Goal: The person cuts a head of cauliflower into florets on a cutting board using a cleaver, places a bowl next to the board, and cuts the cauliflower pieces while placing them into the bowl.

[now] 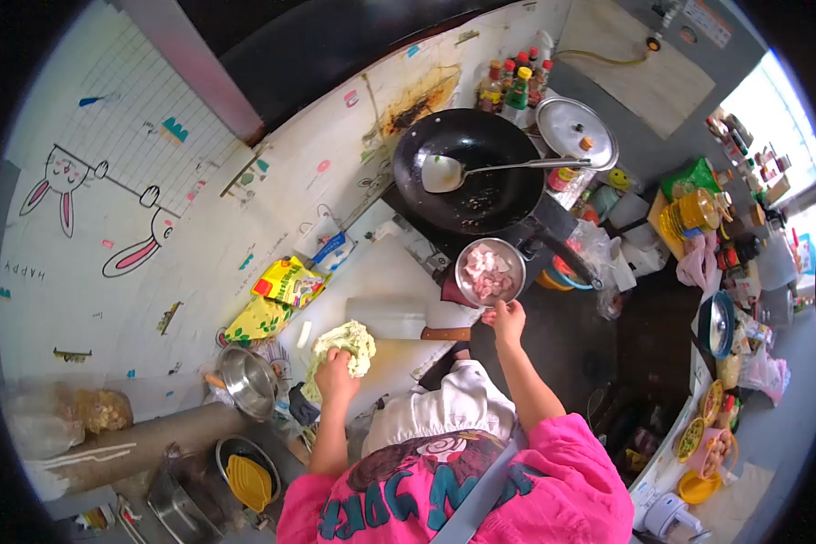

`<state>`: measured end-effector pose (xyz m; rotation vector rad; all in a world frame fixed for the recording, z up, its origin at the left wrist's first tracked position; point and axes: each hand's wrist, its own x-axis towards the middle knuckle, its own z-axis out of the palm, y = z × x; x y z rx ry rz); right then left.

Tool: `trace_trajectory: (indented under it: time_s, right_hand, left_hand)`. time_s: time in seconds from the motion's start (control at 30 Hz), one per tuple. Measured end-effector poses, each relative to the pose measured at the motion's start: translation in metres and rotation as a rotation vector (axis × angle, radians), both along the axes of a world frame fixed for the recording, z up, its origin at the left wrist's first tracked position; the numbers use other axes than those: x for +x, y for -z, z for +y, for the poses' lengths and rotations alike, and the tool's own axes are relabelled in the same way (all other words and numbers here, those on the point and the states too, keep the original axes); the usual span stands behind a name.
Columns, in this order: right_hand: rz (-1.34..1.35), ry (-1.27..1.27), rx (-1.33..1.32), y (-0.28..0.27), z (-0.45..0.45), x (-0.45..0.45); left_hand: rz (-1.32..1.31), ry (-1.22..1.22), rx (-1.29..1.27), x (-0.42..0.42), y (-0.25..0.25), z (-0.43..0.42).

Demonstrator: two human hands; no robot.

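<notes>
Left hand (pixel 335 370) on one cabbage (pixel 355 343), probably; right hand (pixel 509 323) holding one bowl (pixel 519 262)

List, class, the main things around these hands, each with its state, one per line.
Wok: uncovered
Spatula: resting in the wok
Lid: off the wok
Bowl: uncovered, holding meat
Meat: cut into pieces, looks raw
Cleaver: lying flat
Left hand: closed on a pale vegetable
Right hand: at the bowl's rim, grip unclear
Bottles: upright, capped
</notes>
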<state>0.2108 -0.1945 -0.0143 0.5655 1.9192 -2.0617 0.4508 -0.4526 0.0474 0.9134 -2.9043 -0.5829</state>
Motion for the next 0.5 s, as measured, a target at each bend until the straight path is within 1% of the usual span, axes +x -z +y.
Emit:
trace_trajectory:
  time_s: [0.03, 0.1, 0.17, 0.2, 0.23, 0.3, 0.33, 0.37, 0.4, 0.43, 0.47, 0.5]
  right_hand:
    - [-0.011, 0.035, -0.129, 0.009, 0.001, -0.003]
    - [-0.008, 0.034, -0.127, 0.023, 0.000, -0.008]
    - [-0.044, 0.049, -0.295, 0.008, -0.011, -0.005]
    - [-0.084, 0.007, -0.346, -0.003, -0.013, 0.001]
    - [-0.105, 0.071, -0.295, -0.008, -0.023, 0.012]
    - [-0.017, -0.190, -0.114, -0.002, -0.030, 0.036]
    - [0.135, -0.417, 0.037, 0.010, -0.036, 0.046]
    - [0.331, -0.778, 0.418, 0.020, -0.035, 0.050]
    - [0.588, -0.925, 0.552, 0.022, -0.040, 0.055]
    - [0.854, -1.060, 0.677, 0.010, -0.050, 0.060]
    - [0.735, -1.192, 0.698, -0.002, -0.060, 0.062]
    - [0.763, -1.252, 0.769, 0.009, -0.065, 0.063]
  left_hand:
    - [-0.006, 0.004, -0.009, 0.001, 0.002, 0.000]
    - [-0.029, -0.012, -0.034, 0.003, 0.003, 0.004]
    - [0.027, -0.005, -0.057, 0.006, -0.001, 0.007]
    - [0.022, -0.010, -0.069, 0.007, -0.003, 0.009]
    - [0.021, -0.010, -0.080, 0.007, -0.005, 0.011]
    - [0.028, -0.029, -0.086, 0.012, -0.002, 0.016]
    - [0.032, -0.037, -0.087, 0.014, 0.000, 0.018]
    - [0.039, -0.040, -0.087, 0.015, 0.000, 0.019]
    - [0.043, -0.042, -0.086, 0.017, 0.001, 0.020]
    - [0.048, -0.042, -0.087, 0.020, 0.001, 0.021]
    - [0.064, -0.043, -0.078, 0.022, 0.004, 0.021]
    - [0.078, -0.041, -0.075, 0.024, 0.003, 0.021]
